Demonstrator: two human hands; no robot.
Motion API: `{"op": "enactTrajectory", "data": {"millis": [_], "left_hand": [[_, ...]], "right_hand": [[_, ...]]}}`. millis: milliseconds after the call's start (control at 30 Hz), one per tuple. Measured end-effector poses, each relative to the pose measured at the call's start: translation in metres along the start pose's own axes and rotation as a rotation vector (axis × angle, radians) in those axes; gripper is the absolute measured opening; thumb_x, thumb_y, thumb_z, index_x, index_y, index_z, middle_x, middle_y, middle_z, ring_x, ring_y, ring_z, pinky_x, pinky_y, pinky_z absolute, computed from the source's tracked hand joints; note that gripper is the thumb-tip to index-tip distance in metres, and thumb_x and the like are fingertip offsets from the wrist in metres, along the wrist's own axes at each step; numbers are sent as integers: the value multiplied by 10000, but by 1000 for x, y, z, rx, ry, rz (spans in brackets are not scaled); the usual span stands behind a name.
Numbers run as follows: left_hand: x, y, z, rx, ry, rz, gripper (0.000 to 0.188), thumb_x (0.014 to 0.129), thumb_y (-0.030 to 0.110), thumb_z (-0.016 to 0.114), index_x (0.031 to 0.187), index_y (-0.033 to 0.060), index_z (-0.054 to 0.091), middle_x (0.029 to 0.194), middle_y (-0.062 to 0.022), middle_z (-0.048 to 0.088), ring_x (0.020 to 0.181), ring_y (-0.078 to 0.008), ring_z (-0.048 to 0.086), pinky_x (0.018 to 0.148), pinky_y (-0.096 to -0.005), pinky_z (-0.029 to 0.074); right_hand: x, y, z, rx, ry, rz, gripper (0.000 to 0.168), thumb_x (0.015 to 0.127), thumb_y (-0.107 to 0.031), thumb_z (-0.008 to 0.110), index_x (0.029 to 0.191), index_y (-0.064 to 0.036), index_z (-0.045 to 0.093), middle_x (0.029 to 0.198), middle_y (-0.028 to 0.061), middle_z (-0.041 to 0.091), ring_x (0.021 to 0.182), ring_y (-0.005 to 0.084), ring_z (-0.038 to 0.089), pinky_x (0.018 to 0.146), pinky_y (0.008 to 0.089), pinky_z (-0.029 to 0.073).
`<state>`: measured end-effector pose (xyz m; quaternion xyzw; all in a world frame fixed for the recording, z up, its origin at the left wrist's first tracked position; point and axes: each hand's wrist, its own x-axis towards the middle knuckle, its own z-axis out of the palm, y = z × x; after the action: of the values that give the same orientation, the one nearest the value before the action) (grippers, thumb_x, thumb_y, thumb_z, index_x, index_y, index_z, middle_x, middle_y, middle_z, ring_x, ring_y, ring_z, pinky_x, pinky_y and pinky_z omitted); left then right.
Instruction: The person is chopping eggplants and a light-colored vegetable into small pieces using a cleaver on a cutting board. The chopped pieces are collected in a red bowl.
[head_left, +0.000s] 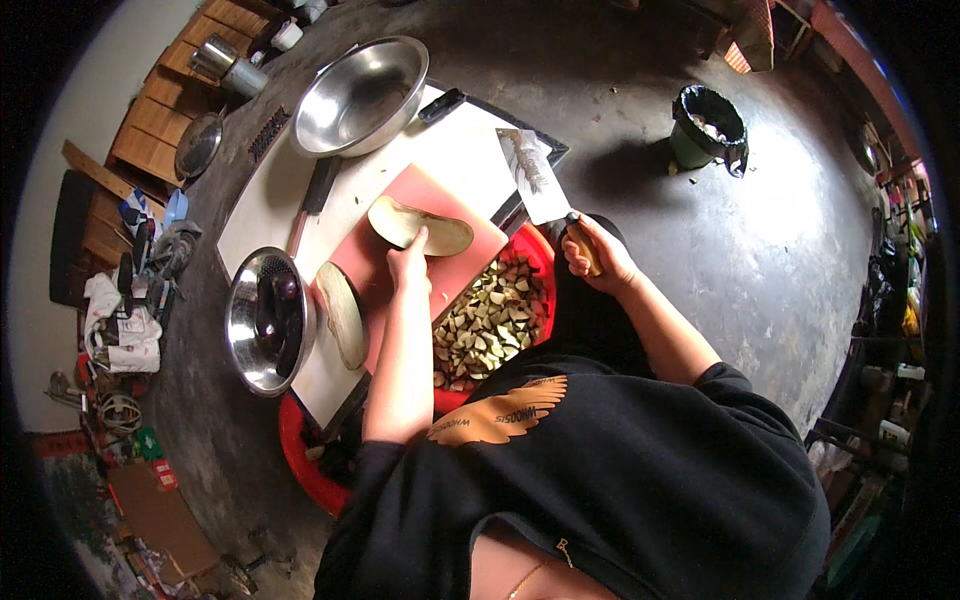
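Note:
My left hand (410, 262) is on a halved eggplant (442, 231), cut face up, over a pink cutting board (469, 225); its thumb lies on the pale flesh, and the fingers underneath are hidden. In my right hand (604, 251) is a cleaver (534, 176) by its wooden handle, its wet blade raised off the board's right side. A second eggplant half (341, 315) lies to the left of my left forearm. Whole dark eggplants (277, 315) sit in a perforated steel colander (238, 330). Below the board's right edge, a red basin (549, 262) holds many eggplant chunks (491, 322).
A large steel bowl (360, 97) stands on the far part of the white table (251, 217), near a black-handled tool (321, 186). Another red basin (300, 465) is low at the near left. A lined bin (694, 146) stands on the floor at right.

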<state>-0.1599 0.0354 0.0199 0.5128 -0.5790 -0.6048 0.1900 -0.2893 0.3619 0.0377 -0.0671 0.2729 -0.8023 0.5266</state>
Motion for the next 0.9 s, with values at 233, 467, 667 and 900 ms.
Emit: {"op": "enactTrajectory", "data": {"millis": [233,467,667,900], "left_hand": [[-3,18,17,-397,-168,-269,481,811,122,740,1236,2,548,1150,-144,613,1019,-286,611,814,-434,538],[-48,18,-9,-703,-253,-395,312,891,147,637,1153,15,529,1019,-138,581,840,-238,608,769,-406,580],[-112,30,8,-714,-70,-200,283,926,171,633,1153,29,542,1025,-92,598,858,-189,609,806,-387,553],[-120,18,8,-713,-34,-119,277,994,192,543,1207,15,536,1118,-110,610,941,-234,636,809,-415,585]], "right_hand": [[-11,-4,2,-79,52,-68,304,965,-344,541,1099,-83,464,676,48,504,486,133,477,447,233,419],[-25,22,25,-592,203,-349,322,925,-115,622,1218,-34,514,969,81,639,738,153,613,661,271,512],[-30,41,84,-1504,209,-897,358,855,-49,639,1207,-53,570,909,143,680,778,332,685,661,370,551],[-22,44,83,-1928,97,-1059,591,738,-67,638,1319,-149,570,664,12,481,577,189,558,536,336,487]]}}
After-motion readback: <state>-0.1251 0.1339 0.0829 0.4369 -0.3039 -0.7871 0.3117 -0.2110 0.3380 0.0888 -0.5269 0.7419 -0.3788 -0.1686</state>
